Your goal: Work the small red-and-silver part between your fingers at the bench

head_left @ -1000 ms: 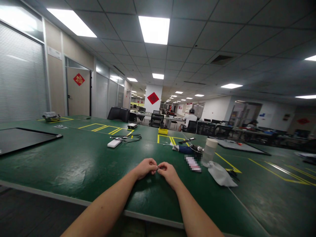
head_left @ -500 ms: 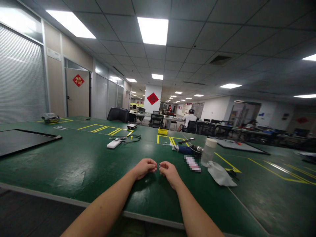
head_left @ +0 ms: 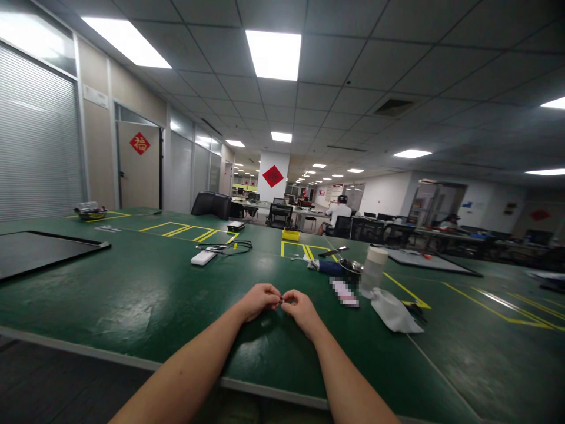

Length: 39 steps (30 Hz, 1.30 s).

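Note:
Over the green table (head_left: 176,306), my left hand (head_left: 261,301) and my right hand (head_left: 300,309) meet fingertip to fingertip. Both are closed in a pinch. Between the fingertips shows a tiny dark, shiny piece (head_left: 281,300), too small to name and mostly covered by the fingers. Whether it is one piece or two, I cannot tell. To the right of my right hand lies a flat pinkish item (head_left: 344,292), blurred out by pixels.
A translucent cylindrical container (head_left: 373,274), a white pouch (head_left: 395,312), a metal bowl (head_left: 352,268) and a dark blue roll (head_left: 330,268) stand or lie to the right. Ahead on the left are a white power bank-like block (head_left: 203,257) and black cable (head_left: 238,247). A person (head_left: 339,209) sits far back.
My fingertips have come together; a small gap between the hands has closed. The right hand has shifted slightly left. Nothing else on the table has moved.

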{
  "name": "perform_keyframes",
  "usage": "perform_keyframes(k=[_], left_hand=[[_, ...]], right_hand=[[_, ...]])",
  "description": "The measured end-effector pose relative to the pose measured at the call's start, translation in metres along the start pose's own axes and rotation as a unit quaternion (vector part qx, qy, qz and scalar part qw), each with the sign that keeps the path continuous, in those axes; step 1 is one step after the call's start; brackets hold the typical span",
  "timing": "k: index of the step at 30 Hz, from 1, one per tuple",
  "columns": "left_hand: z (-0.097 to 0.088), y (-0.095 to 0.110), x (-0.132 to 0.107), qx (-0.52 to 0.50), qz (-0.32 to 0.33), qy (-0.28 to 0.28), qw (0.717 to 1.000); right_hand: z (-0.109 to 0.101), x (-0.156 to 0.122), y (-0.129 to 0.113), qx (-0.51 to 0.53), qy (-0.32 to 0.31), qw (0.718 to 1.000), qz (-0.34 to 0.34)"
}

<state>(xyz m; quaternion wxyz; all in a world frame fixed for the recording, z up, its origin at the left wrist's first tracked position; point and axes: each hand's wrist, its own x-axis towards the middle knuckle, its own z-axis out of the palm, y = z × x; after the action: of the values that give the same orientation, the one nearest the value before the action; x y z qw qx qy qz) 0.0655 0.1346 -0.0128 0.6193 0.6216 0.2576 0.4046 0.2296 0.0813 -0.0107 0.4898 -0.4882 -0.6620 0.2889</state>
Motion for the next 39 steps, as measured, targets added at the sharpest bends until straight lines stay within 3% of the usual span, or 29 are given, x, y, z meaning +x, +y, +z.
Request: perform_keyframes(k=[10,24,39], left_hand=[[0.0023,0.0005,-0.0006,0.051,0.002,0.006,0.999],[0.0007,0.0022,-0.0027,0.001,-0.014,-0.022,1.000],[0.0022,-0.0039,0.0010,0.020,0.024,0.009,0.999]], right_hand=[[0.0001,0.0010,-0.0005,-0.035,0.014,0.999,-0.012],[-0.0025,-0.0009,-0.0012,-0.010,-0.018,1.000,0.015],[-0.0002,0.0016,0.0006,-0.075,0.015,0.997,-0.020]])
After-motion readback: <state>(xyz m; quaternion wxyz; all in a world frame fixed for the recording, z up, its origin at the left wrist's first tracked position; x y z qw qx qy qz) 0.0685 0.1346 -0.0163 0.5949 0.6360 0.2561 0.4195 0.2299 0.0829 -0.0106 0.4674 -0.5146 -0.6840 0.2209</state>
